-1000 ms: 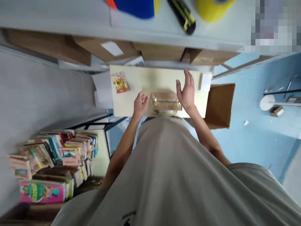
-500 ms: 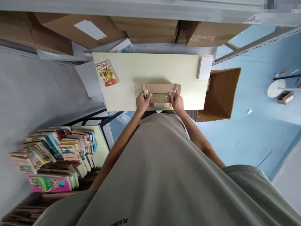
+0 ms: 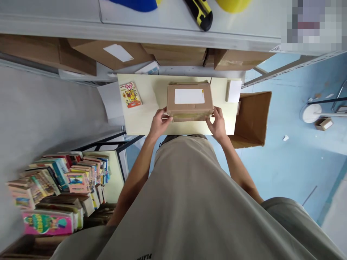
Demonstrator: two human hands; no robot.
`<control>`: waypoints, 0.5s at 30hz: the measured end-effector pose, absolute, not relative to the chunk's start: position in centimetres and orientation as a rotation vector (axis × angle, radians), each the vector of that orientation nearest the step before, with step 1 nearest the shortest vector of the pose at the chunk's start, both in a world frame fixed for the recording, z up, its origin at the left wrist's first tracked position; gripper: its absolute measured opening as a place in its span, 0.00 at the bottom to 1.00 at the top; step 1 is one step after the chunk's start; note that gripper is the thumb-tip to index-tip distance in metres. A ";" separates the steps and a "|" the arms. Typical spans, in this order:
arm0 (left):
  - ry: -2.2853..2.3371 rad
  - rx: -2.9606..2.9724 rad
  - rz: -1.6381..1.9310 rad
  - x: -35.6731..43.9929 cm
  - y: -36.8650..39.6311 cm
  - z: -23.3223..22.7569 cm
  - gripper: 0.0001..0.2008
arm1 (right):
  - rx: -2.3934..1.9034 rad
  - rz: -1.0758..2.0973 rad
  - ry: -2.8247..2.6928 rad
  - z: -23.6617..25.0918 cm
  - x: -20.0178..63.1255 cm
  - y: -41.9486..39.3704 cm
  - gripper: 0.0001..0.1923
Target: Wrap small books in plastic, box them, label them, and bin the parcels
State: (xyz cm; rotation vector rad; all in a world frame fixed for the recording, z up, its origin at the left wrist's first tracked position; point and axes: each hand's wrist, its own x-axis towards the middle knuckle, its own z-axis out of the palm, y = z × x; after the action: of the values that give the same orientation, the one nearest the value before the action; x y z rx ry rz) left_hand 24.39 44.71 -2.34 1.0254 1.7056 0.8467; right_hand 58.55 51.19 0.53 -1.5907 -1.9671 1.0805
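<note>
A taped cardboard box with a white label on its upper face is on the pale table in front of me. My left hand pinches the box's near left corner, thumb in front and fingers at the side. At the near right corner my right hand grips in the same way. Clear brown tape runs along the near side between the two hands. The box's underside and far side are hidden.
A colourful book lies at the table's left, a white pad at its right end. An open carton stands to the right. Above, a shelf holds a utility knife. Many books fill the lower left.
The box has turned so its labelled face shows, and it sits farther from me. Both hands have shifted outward to its near corners. The view has tilted up, showing the shelf top.
</note>
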 end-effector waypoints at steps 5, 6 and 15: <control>1.744 0.934 0.734 25.0 43.8 -5.7 0.27 | -1.684 1.353 -1.950 -3.9 58.5 50.3 0.33; 1.736 0.889 0.679 25.0 43.7 -6.4 0.26 | -1.710 1.417 -1.932 -4.8 58.6 50.2 0.31; 1.823 0.764 0.872 24.1 49.1 -9.0 0.18 | -1.764 1.509 -1.390 -7.0 57.6 54.9 0.38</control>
State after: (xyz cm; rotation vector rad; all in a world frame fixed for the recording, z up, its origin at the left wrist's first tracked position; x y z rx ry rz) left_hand 24.08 49.07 -9.00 0.7639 1.8233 0.8723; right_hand 57.57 54.94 -7.03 -1.7642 -1.3897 1.5086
